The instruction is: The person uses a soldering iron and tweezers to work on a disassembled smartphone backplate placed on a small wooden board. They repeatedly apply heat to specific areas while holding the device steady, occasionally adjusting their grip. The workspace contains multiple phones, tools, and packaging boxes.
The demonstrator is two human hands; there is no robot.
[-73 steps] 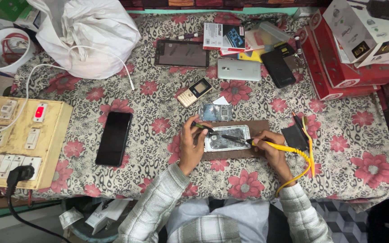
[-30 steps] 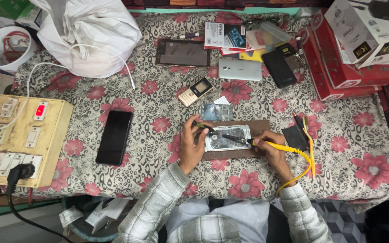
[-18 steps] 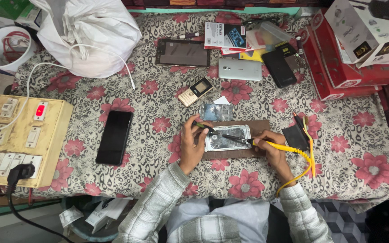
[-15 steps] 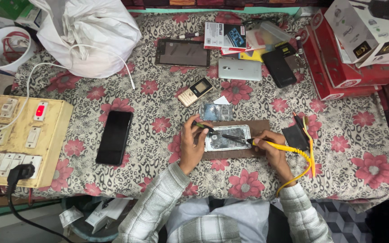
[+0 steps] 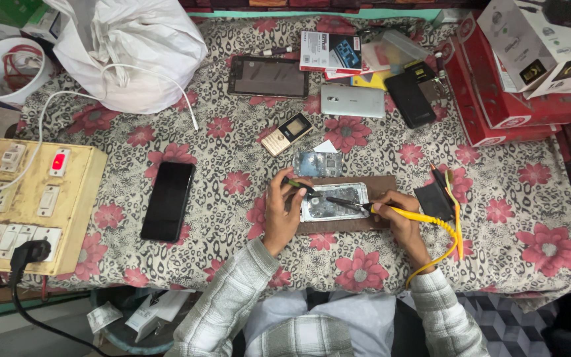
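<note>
Opened phone (image 5: pixel 335 201) lies flat on brown board (image 5: pixel 338 223), center of frame, on floral-cloth counter (image 5: pixel 232 152). Left hand (image 5: pixel 282 211) at phone's left edge, fingers pinching a small dark tool (image 5: pixel 297 184) w/ tip over phone's upper left corner. Right hand (image 5: pixel 398 218) right of phone, fingers pressed around yellow-handled soldering iron (image 5: pixel 391 211); metal tip lies across the phone's inside. Yellow cord loops to the right & back under the wrist.

Around: small circuit board (image 5: pixel 317 164) just above phone, keypad phone (image 5: pixel 287 133) upper left of it. Black smartphone (image 5: pixel 168 201) left, well apart. Switchboard box (image 5: pixel 24 205) far left w/ black plug. White bag (image 5: pixel 130 49) upper left, tablet (image 5: pixel 268 77) top center, silver phone (image 5: pixel 352 100) & black phone (image 5: pixel 410 99) right of it. Red boxes (image 5: pixel 510 99) upper right. Black pad (image 5: pixel 434 201) just beside right hand. Nothing blocks the phone except the two tools over it.
</note>
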